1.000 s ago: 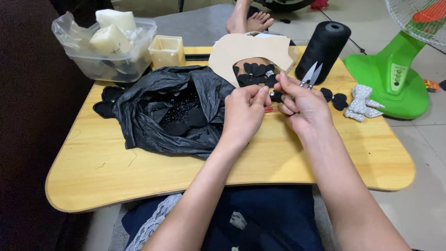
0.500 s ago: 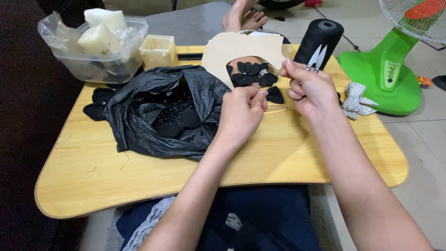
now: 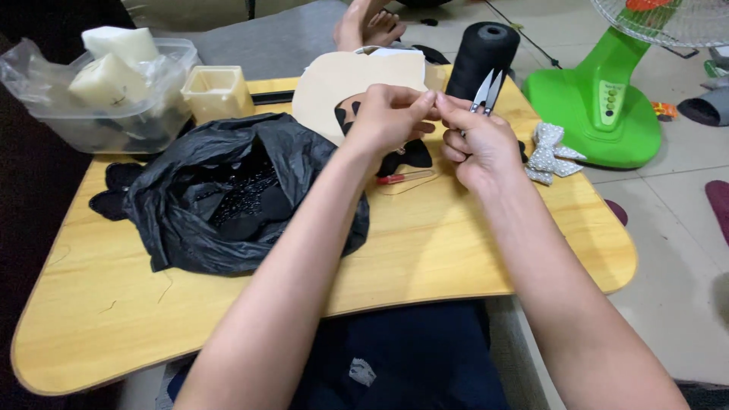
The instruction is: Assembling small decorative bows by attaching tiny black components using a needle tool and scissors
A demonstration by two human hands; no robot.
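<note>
Our left hand (image 3: pixel 387 114) and right hand (image 3: pixel 474 140) meet fingertip to fingertip above the far middle of the wooden lap table (image 3: pixel 425 250). The left hand's thumb and forefinger are pinched together against the right hand's fingertips; whatever they pinch is too small for us to make out. The right hand is curled almost closed around a pair of small thread snips (image 3: pixel 484 91), whose blades stand up and apart just past its knuckles.

Under our hands lie black fabric pieces (image 3: pixel 406 156) on a cream cardboard sheet (image 3: pixel 342 83), and just near of them a thin red-handled tool (image 3: pixel 402 177). Beyond the snips stands a black thread cone (image 3: pixel 482 49). To the right of our right hand a grey dotted bow (image 3: pixel 548 152) rests near the table's edge, and past it on the floor is a green fan base (image 3: pixel 600 106).

On the left, a crumpled black plastic bag (image 3: pixel 220 190) lies open with dark beaded pieces inside. Far left sit a clear plastic tub (image 3: pixel 91 114) holding pale foam blocks and a small cream box (image 3: pixel 216 91).
</note>
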